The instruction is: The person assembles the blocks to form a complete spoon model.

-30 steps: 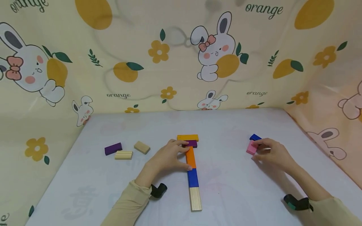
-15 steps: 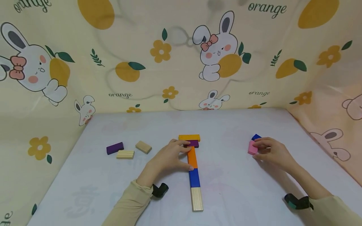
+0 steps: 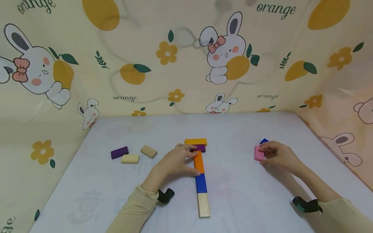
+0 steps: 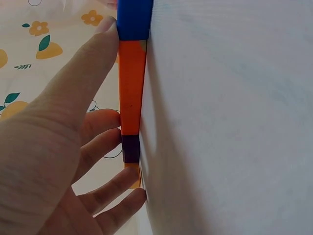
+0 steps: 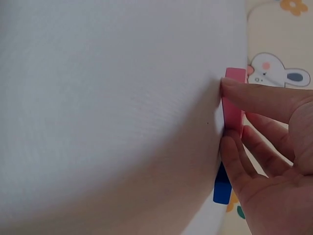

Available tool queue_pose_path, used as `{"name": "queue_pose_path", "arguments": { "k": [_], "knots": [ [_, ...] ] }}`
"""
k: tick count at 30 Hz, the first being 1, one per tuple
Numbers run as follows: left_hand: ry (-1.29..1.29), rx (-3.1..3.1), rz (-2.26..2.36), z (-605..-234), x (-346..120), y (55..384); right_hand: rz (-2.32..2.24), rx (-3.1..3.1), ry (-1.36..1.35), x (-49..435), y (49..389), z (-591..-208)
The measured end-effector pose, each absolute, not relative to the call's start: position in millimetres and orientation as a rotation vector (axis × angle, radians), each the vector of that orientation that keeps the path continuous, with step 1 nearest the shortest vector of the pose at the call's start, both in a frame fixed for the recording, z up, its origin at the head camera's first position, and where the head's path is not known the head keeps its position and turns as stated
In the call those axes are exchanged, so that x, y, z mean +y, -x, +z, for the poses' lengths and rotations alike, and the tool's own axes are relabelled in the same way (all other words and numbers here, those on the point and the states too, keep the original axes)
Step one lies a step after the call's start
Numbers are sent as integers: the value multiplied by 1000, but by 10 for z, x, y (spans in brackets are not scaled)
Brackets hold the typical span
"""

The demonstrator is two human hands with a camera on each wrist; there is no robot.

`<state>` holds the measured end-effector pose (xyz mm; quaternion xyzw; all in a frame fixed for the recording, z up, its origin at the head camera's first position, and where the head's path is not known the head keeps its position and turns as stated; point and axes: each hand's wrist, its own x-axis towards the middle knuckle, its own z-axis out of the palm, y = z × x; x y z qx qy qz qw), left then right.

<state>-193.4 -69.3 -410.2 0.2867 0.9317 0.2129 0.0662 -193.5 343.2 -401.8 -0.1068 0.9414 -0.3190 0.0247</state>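
In the head view my left hand (image 3: 176, 163) rests against a row of wooden blocks. Its thumb touches near the joint of the orange block (image 3: 199, 162) and the blue block (image 3: 201, 183); fingertips lie by the purple block (image 3: 200, 148), partly covering it. A yellow block (image 3: 196, 141) lies crosswise at the far end, and a plain wood block (image 3: 203, 205) at the near end. On the right, my right hand (image 3: 281, 158) pinches a pink block (image 3: 258, 153) between thumb and fingers. Just behind it is another blue block (image 5: 222, 187), mostly hidden in the head view.
Left of the row lie a dark purple block (image 3: 119, 152), a ridged plain block (image 3: 130, 159) and a smooth plain block (image 3: 149, 151). A white cloth (image 3: 233, 194) covers the table. A printed curtain (image 3: 186, 64) closes off the back and sides.
The pink block has turned straighter and shifted slightly left in my right hand, away from the blue block. My left hand stays put on the row; the head view drifts slightly.
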Motion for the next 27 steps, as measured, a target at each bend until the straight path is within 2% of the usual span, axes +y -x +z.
{"name": "queue_pose_path", "arguments": {
  "k": [15,27],
  "knots": [
    [-845,2808,639,-4090,-683,1917,-998,2888,322,3341,2009,-4022],
    [-840,2814,620,-4089,-671,1921,-1144,2735,345,2671,2493,-3974]
  ]
}}
